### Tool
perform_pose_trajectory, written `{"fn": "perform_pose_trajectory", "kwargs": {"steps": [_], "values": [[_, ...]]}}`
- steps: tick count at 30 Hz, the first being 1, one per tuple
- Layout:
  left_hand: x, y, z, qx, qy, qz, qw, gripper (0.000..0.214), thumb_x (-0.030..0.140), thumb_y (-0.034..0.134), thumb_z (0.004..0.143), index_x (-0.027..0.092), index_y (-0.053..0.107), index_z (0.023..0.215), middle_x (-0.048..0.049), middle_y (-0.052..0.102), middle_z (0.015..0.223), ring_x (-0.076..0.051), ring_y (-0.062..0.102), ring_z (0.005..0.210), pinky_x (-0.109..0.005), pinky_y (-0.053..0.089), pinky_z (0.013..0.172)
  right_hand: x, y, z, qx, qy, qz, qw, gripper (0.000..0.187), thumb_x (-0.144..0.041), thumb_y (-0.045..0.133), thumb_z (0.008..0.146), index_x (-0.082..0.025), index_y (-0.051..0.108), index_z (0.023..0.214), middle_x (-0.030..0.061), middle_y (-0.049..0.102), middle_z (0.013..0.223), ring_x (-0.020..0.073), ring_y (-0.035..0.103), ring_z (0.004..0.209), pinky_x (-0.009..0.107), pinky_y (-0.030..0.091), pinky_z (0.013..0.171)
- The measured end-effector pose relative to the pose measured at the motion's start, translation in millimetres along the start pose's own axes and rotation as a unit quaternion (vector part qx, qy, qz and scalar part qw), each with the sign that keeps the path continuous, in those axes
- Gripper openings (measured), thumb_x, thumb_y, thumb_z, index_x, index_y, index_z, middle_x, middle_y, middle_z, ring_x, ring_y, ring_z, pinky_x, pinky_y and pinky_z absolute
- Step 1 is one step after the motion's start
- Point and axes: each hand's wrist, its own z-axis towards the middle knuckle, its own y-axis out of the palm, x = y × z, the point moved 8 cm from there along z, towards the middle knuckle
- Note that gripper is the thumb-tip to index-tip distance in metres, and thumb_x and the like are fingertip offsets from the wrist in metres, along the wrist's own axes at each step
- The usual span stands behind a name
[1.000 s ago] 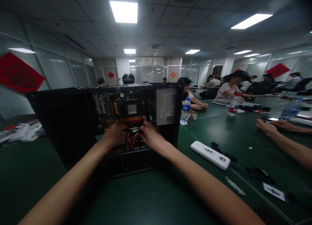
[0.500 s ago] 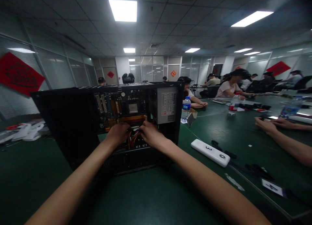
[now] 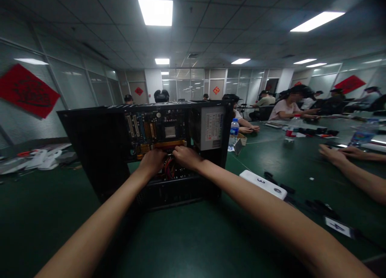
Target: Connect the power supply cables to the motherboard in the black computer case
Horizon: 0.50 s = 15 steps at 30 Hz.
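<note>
An open black computer case stands on the green table in front of me, its inside facing me. Both hands reach in at the lower edge of the motherboard. My left hand is closed, fingertips pinched near the orange slots; whatever is between them is hidden. Just to its right, my right hand is closed too, fingers bent toward the same spot, their contents too small and dark to make out. Red, yellow and black cables bunch below and between the hands. A silver power supply fills the case's upper right.
A white power bank marked 3 lies right of the case, by black cords. Water bottles stand beyond. Another person's hands rest at the right. White parts are piled at the left.
The view has shifted slightly, so the case and table items appear farther right. Both hands stay close together at the motherboard's lower edge, with the fingers slightly repositioned.
</note>
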Motion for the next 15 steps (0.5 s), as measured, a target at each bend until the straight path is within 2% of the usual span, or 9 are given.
{"fn": "perform_pose_trajectory", "kwargs": {"steps": [15], "values": [[-0.9, -1.8, -4.1, 0.001, -0.011, -0.034, 0.999, 0.028, 0.027, 0.052, 0.09, 0.027, 0.074, 0.108, -0.0098, 0.074, 0.105, -0.024, 0.07, 0.094, -0.031, 0.051, 0.081, 0.1, 4.2, 2.6, -0.018, 0.009, -0.005, 1.0, 0.028, -0.013, 0.038, 0.096, -0.007, 0.061, 0.11, 0.0189, 0.065, 0.109, 0.0265, 0.064, 0.102, 0.034, 0.051, 0.081]]}}
